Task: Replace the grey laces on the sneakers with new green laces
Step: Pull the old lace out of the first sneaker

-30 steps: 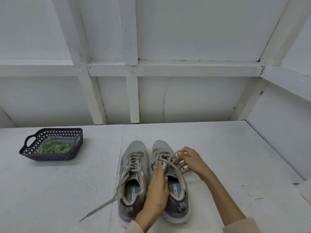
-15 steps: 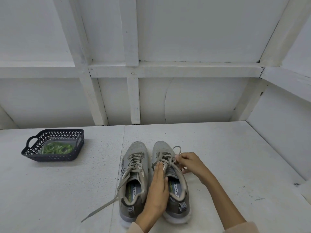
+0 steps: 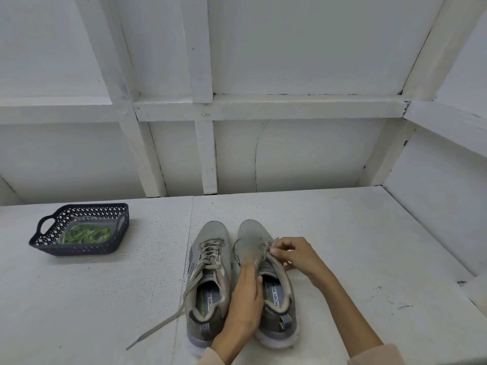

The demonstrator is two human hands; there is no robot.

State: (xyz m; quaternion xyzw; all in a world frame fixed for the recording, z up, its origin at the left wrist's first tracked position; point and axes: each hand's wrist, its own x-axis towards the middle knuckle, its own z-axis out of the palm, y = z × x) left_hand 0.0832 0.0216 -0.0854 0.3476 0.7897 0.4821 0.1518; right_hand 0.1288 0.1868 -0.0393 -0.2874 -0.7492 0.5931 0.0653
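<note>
Left grip (image 3: 245, 299) lies flat, fingers straight and together, pointing away from the body, thumb tucked alongside, pressing down on the right-hand sneaker (image 3: 251, 239). Its wrist comes up from the bottom edge, pale sleeve cuff just showing. Right grip (image 3: 295, 255) is curled, knuckles up, thumb and forefinger pinching the grey lace (image 3: 273, 243). That forearm reaches in bare from the lower right, sleeve bunched near the elbow.

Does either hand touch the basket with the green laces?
No, both the left hand and the right hand are on the right sneaker, apart from the basket.
</note>
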